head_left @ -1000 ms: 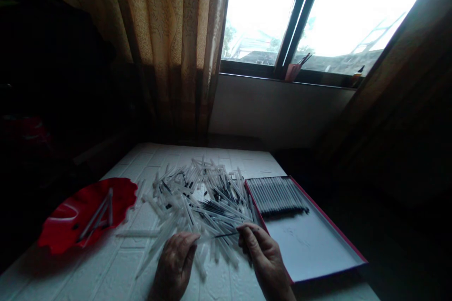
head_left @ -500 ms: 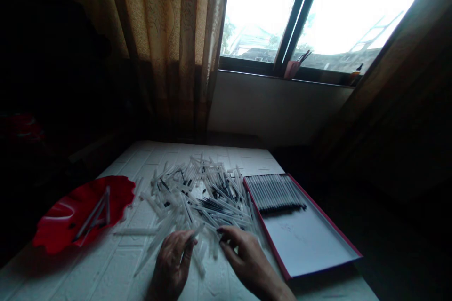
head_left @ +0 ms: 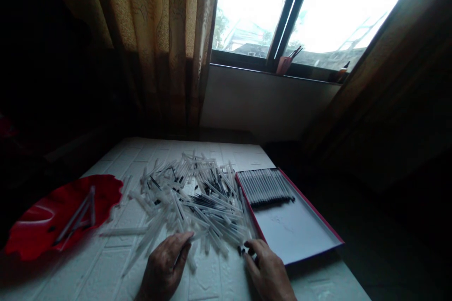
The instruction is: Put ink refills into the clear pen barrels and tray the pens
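My left hand [head_left: 167,263] is closed in a pinch at the near edge of a heap of pen parts, on a clear pen barrel [head_left: 197,235] that points right. To the right, my right hand [head_left: 266,265] has its thumb and forefinger curled round a small black pen cap [head_left: 243,252]. Another black cap [head_left: 239,250] lies just beside those fingertips. Beyond both hands spreads the heap of clear pen barrels [head_left: 169,211], with dark-filled refills [head_left: 206,201] and loose black pieces among them.
A shallow red box lid [head_left: 259,225] on the right holds a row of assembled pens [head_left: 266,187]. On the left sits a red scalloped dish [head_left: 31,240] with a few pens inside. All rest on a white brick-patterned table [head_left: 116,263]. Behind are a curtain [head_left: 151,33] and a window.
My right hand has moved right, from the near edge of the heap to the black caps by the box lid. My left hand stays by the heap. The view has shifted slightly.
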A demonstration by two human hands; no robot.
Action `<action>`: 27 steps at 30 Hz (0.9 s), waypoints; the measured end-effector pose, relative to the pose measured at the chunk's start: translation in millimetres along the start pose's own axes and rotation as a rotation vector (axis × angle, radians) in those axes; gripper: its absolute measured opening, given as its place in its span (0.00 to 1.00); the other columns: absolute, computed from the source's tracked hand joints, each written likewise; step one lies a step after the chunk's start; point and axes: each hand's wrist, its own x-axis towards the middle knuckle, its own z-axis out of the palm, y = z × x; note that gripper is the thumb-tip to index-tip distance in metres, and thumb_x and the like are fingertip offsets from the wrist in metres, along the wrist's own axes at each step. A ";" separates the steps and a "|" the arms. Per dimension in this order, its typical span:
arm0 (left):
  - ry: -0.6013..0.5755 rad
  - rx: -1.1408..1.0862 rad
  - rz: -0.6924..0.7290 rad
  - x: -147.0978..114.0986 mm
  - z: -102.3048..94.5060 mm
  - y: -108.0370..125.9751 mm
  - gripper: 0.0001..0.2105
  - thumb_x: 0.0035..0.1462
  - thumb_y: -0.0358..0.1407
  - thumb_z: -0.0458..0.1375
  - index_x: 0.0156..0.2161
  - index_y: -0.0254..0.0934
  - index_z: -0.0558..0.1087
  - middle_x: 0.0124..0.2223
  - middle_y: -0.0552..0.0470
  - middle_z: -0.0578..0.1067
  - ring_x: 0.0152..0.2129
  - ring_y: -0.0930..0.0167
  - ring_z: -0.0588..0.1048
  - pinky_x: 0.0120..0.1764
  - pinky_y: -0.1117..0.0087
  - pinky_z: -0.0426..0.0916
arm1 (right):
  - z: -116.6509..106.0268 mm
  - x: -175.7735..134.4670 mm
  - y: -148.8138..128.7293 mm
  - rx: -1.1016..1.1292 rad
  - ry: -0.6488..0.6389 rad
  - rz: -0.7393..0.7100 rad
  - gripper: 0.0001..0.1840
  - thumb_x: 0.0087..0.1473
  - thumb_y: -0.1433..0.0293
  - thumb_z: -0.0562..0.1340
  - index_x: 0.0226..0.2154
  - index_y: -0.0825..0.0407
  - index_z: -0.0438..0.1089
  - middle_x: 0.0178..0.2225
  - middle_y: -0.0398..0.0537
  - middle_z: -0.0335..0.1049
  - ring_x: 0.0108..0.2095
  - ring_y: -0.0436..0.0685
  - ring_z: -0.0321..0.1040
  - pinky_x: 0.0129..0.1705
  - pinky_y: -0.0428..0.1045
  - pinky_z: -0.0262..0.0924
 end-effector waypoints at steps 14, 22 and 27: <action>-0.110 -0.080 0.042 2.3 -3.9 18.8 0.11 0.67 0.33 0.48 0.48 0.39 0.72 0.35 0.50 0.81 0.31 0.71 0.81 0.36 0.75 0.76 | 15.2 -1.1 -15.1 1.053 -0.126 0.283 0.13 0.44 0.60 0.67 0.29 0.53 0.72 0.25 0.46 0.73 0.19 0.50 0.65 0.16 0.42 0.50; -0.143 -0.154 0.035 -9.0 -8.8 27.9 0.11 0.68 0.32 0.47 0.49 0.36 0.71 0.35 0.49 0.81 0.31 0.72 0.80 0.36 0.76 0.75 | 11.4 -2.5 -44.7 1.660 -0.374 0.599 0.23 0.33 0.62 0.77 0.28 0.55 0.68 0.21 0.42 0.70 0.14 0.41 0.58 0.14 0.36 0.39; -0.150 -0.184 0.033 -6.8 -9.7 29.6 0.11 0.68 0.32 0.48 0.50 0.36 0.71 0.36 0.49 0.81 0.32 0.71 0.81 0.37 0.76 0.75 | 12.5 -1.8 -52.1 1.759 -0.471 0.743 0.29 0.26 0.59 0.80 0.26 0.55 0.66 0.20 0.37 0.68 0.15 0.40 0.60 0.14 0.34 0.42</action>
